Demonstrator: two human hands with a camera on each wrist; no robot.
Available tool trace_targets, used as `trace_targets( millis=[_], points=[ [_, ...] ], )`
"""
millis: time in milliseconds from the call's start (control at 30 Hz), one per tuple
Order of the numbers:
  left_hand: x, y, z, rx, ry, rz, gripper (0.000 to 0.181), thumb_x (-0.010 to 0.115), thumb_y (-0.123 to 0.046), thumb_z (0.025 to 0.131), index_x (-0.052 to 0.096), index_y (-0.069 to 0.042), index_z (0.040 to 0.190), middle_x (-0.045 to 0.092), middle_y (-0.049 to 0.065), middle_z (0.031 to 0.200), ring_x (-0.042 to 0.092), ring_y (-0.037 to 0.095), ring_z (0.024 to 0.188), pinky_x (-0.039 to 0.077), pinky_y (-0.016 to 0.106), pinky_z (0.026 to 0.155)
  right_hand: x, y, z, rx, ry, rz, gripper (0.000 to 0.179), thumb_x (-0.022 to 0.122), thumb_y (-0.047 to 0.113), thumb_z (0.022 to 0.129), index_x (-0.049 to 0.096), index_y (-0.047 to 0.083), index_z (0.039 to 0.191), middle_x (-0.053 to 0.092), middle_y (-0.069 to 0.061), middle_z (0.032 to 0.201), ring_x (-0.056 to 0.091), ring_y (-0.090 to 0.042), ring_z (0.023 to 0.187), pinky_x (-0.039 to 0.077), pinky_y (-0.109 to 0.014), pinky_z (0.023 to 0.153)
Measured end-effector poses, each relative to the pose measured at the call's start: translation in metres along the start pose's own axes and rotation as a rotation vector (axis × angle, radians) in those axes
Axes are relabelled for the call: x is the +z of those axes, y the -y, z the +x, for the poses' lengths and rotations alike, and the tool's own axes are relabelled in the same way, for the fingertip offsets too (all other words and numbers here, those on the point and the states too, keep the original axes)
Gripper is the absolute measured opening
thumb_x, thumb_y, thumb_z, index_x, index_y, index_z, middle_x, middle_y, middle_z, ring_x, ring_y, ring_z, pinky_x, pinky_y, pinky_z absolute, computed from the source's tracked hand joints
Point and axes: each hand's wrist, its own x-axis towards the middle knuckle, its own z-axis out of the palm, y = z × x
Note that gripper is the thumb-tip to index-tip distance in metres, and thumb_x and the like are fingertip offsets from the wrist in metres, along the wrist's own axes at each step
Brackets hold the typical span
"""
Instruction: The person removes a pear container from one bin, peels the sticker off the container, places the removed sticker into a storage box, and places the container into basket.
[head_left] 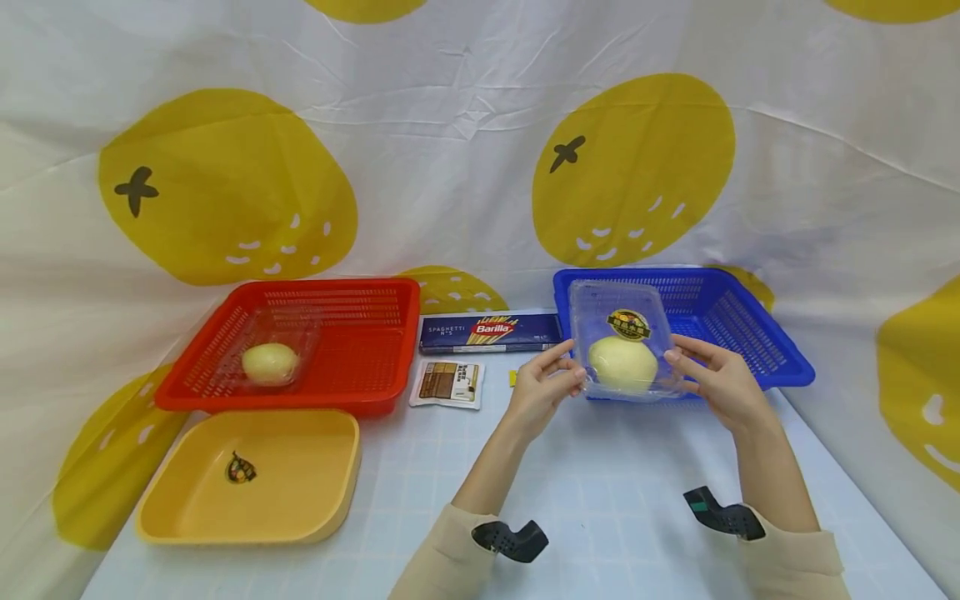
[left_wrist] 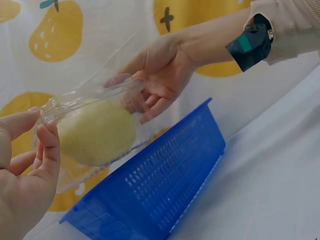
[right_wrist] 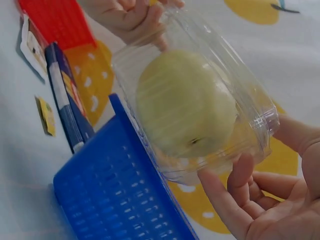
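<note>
A clear plastic clamshell box (head_left: 589, 315) with a dark gold-trimmed sticker on its lid is held up, tilted, over the front of the blue basket (head_left: 738, 346). Inside it lies a pale yellow-green melon (head_left: 622, 364), also plain in the right wrist view as a round fruit (right_wrist: 182, 102). My left hand (head_left: 542, 390) pinches the box's near left corner between thumb and fingers. At the opposite corner my right hand (head_left: 718, 382) grips the rim, thumb on one side and fingers on the other. The lid looks closed over the melon.
To the left stands a red basket (head_left: 367, 358) holding another clear box with a pale fruit (head_left: 270, 364). A yellow tray (head_left: 300, 492) with a loose sticker (head_left: 241, 469) sits before it. Between the baskets lie a spaghetti box (head_left: 450, 332), a flat packet (head_left: 448, 383) and a small yellow sachet (right_wrist: 46, 116).
</note>
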Motion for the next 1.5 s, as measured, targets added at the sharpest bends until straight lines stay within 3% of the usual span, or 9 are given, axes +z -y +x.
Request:
trace_targets(
  millis=[167,400,533,667,900,1233,1500],
  points=[
    [-0.008,0.001,-0.012,0.012,-0.006,-0.015,0.054,0.049,0.018,0.084,0.038,0.011,0.136,0.056,0.003,0.085,0.058,0.008,0.066,0.048,0.016,0.060,0.012,-0.001,-0.008,-0.043,0.020,0.012,0.065,0.058,0.018,0.094,0.026,-0.015,0.140,0.051,0.003,0.098,0.055,-0.003,0.081,0.050,-0.015,0.073],
    [-0.020,-0.002,-0.033,0.011,-0.028,-0.037,0.055,0.049,0.017,0.084,0.036,0.010,0.137,0.055,0.005,0.088,0.055,0.008,0.067,0.047,0.015,0.061,0.032,-0.002,-0.015,-0.047,0.061,0.178,0.057,0.056,0.005,0.093,0.027,-0.013,0.140,0.051,0.004,0.095,0.053,-0.005,0.076,0.047,-0.016,0.064],
    [-0.029,-0.005,-0.046,0.012,-0.050,-0.040,0.055,0.049,0.017,0.084,0.036,0.010,0.138,0.055,0.004,0.089,0.055,0.008,0.067,0.047,0.014,0.061,0.045,-0.002,-0.017,-0.036,0.081,0.210,0.058,0.057,0.005,0.093,0.027,-0.012,0.140,0.050,0.004,0.094,0.050,-0.004,0.075,0.042,-0.016,0.059],
    [-0.037,-0.007,-0.056,0.025,-0.060,-0.011,0.055,0.050,0.015,0.084,0.037,0.011,0.137,0.055,0.004,0.090,0.055,0.006,0.067,0.047,0.014,0.061,0.057,-0.001,-0.020,-0.030,0.084,0.186,0.060,0.058,0.005,0.092,0.026,-0.012,0.140,0.046,0.001,0.096,0.047,-0.002,0.072,0.040,-0.015,0.056],
    [-0.050,-0.013,-0.074,0.021,-0.086,0.029,0.055,0.052,0.013,0.084,0.037,0.010,0.137,0.055,0.004,0.091,0.055,0.007,0.067,0.047,0.014,0.061,0.078,0.001,-0.024,-0.028,0.081,0.115,0.062,0.062,0.004,0.089,0.030,-0.010,0.140,0.039,-0.013,0.109,0.057,-0.005,0.084,0.052,-0.018,0.075],
    [-0.060,-0.021,-0.095,0.024,-0.140,0.024,0.056,0.053,0.012,0.084,0.036,0.010,0.138,0.054,0.006,0.092,0.055,0.008,0.067,0.047,0.015,0.061,0.097,-0.005,-0.027,-0.097,0.139,0.171,0.060,0.061,-0.002,0.087,0.031,-0.014,0.138,0.042,-0.016,0.104,0.063,-0.008,0.079,0.054,-0.022,0.074],
    [-0.077,-0.018,-0.115,0.031,-0.191,0.099,0.055,0.054,0.012,0.085,0.037,0.011,0.137,0.055,0.007,0.092,0.054,0.007,0.066,0.046,0.016,0.059,0.118,-0.015,-0.030,-0.067,0.164,0.169,0.062,0.063,-0.002,0.085,0.032,-0.014,0.137,0.044,-0.016,0.105,0.063,-0.008,0.078,0.053,-0.021,0.073]
  ],
)
